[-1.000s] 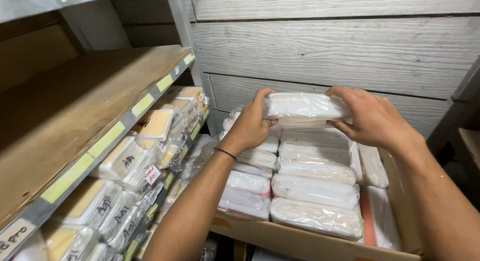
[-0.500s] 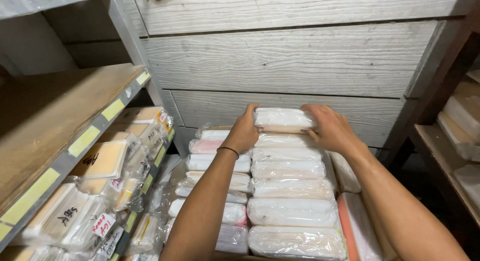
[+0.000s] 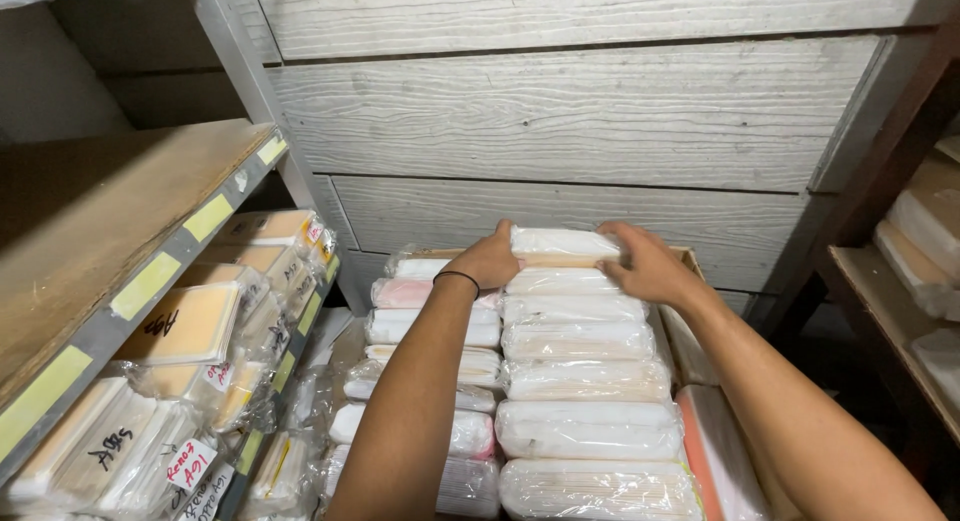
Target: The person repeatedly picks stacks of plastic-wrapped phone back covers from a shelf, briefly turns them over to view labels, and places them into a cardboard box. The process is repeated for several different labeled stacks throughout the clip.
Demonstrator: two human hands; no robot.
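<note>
A plastic-wrapped white bundle (image 3: 560,243) lies at the far end of a row of similar bundles (image 3: 585,376) inside a cardboard box (image 3: 690,331). My left hand (image 3: 487,262) grips its left end and my right hand (image 3: 645,265) grips its right end. The bundle rests on or just above the row; I cannot tell which. A dark band circles my left wrist. A second row of wrapped bundles (image 3: 420,326), some pinkish, fills the box's left side under my left forearm.
A metal shelf unit (image 3: 160,271) stands at the left with a bare wooden board on top and several labelled wrapped packets (image 3: 190,326) below. Grey wooden planks (image 3: 580,131) form the back wall. A wooden shelf (image 3: 890,301) with wrapped packs stands at the right.
Both hands have carried the wrapped bundle down and away from me, from chest height to the far end of the row in the box. The camera has tilted downward.
</note>
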